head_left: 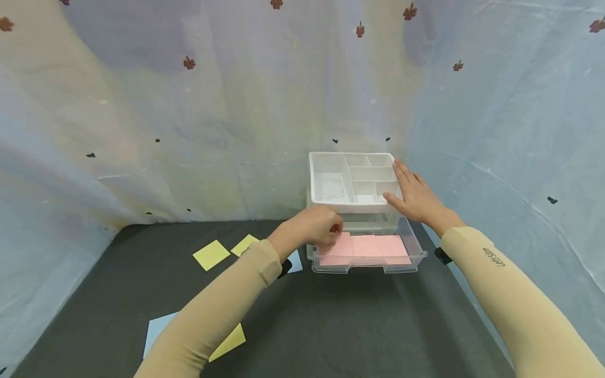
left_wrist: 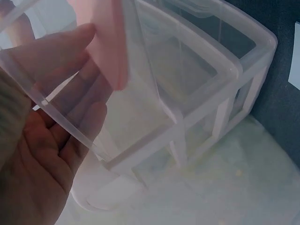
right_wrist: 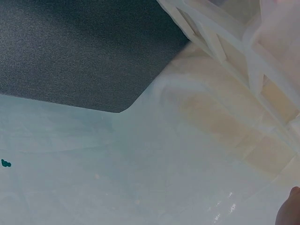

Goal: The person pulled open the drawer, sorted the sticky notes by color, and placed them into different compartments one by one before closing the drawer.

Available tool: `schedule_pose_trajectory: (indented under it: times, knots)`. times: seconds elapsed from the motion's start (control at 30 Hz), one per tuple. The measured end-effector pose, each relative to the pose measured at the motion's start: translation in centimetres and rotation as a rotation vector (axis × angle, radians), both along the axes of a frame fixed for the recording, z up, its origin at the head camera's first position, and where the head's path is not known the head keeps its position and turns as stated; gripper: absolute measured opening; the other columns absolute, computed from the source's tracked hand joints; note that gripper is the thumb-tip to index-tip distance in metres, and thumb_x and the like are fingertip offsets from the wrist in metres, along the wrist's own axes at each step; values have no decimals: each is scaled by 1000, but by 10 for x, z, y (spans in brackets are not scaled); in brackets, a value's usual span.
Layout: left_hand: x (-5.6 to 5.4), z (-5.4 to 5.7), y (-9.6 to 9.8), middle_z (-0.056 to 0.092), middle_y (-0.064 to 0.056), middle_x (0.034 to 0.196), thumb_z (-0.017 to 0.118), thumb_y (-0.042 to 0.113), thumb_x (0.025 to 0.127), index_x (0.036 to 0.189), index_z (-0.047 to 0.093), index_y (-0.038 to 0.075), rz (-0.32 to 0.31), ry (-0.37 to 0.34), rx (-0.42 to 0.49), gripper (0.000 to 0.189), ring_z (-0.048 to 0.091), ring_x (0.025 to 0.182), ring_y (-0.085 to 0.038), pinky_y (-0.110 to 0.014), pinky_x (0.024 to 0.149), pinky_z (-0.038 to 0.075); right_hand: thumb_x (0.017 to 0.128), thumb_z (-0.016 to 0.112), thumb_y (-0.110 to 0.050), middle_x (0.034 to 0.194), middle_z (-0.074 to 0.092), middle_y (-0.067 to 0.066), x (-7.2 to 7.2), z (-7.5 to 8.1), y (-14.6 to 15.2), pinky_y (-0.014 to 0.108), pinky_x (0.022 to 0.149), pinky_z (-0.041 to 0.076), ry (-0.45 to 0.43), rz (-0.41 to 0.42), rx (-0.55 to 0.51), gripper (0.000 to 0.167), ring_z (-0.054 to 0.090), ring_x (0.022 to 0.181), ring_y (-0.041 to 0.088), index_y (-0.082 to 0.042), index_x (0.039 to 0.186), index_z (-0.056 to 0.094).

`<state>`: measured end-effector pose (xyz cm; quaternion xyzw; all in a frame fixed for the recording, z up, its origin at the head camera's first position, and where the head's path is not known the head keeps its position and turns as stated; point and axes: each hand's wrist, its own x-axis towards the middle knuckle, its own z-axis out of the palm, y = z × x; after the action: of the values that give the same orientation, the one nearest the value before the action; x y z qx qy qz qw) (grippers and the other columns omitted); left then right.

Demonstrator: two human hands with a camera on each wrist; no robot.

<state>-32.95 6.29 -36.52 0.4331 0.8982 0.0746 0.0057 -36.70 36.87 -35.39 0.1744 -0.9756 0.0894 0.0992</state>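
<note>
A white drawer organizer (head_left: 351,209) with a compartmented top stands near the back wall, its clear lower drawer (head_left: 368,269) pulled out toward me. Pink sticky notes (head_left: 382,247) lie side by side in that drawer. My left hand (head_left: 309,227) reaches in at the drawer's left end and pinches a pink sticky note pad (left_wrist: 110,51), seen partly through clear plastic in the left wrist view. Fingers stretched, my right hand (head_left: 417,195) rests on the right rim of the organizer's top; only a fingertip (right_wrist: 288,211) enters the right wrist view.
Yellow notes (head_left: 211,255) and light blue notes (head_left: 158,329) lie on the dark table left of the organizer, some partly covered by my left arm. A patterned sheet (head_left: 246,115) hangs behind the table and along its sides.
</note>
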Motion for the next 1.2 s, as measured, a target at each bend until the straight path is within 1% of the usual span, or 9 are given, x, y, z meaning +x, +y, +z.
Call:
schedule_pose_trajectory:
  times: [0.23,0.33,0.47,0.57,0.67,0.77,1.03,1.13,1.2]
  knots:
    - [1,1,3,65,8,83,75,18,92,104,79,16,20,-8,-66,13,57,79,-12,-26,72,48,108,49,-46,174,-2,17,0,-1,0,60,126,5,-2,-4,4,88,10,158,43,-1,166,0]
    - [2,0,3,68,8,88,74,19,93,108,79,17,31,-18,-80,16,58,81,-11,-26,76,50,107,49,-45,174,-1,18,0,0,-1,61,126,6,1,-3,5,88,10,157,43,0,166,1]
    - [3,1,2,74,6,102,70,21,98,116,78,17,30,-31,-72,21,63,91,-11,-28,85,53,107,49,-44,174,-1,19,1,1,-2,61,126,6,4,6,-2,88,11,157,44,0,166,1]
    - [4,1,1,74,2,115,66,21,102,126,75,15,21,-26,-56,26,67,101,-14,-31,91,55,107,49,-45,174,-1,19,0,1,-1,62,126,6,8,15,-6,88,11,157,45,0,166,0]
    - [5,-2,0,73,-1,121,64,17,103,131,72,14,10,-6,-15,29,68,108,-16,-33,93,55,107,49,-47,174,-2,18,-1,-1,1,62,126,7,8,18,-5,89,11,157,44,-1,166,-1]
    - [7,-5,-2,71,-1,123,65,15,103,132,71,13,-4,34,42,30,68,109,-17,-32,93,56,107,49,-47,174,-2,17,-2,-1,3,61,126,6,8,14,-3,89,10,157,44,-2,166,-1]
    - [18,-10,-8,71,1,123,68,16,101,127,73,15,-61,208,184,27,69,102,-15,-32,84,58,107,49,-48,174,0,19,-2,-3,2,62,125,8,24,13,-3,89,13,156,45,-1,166,1]
    - [22,-11,-9,70,2,124,68,18,101,127,73,17,-53,242,247,25,69,103,-14,-31,83,57,107,49,-48,174,0,19,-1,-3,1,62,126,7,18,7,-1,89,13,156,45,-1,166,1]
    - [26,-10,-10,70,3,125,69,19,102,126,72,19,-40,247,291,25,69,106,-14,-31,83,57,107,49,-48,174,0,19,-1,-2,1,62,126,7,16,3,1,89,12,157,45,-1,166,0]
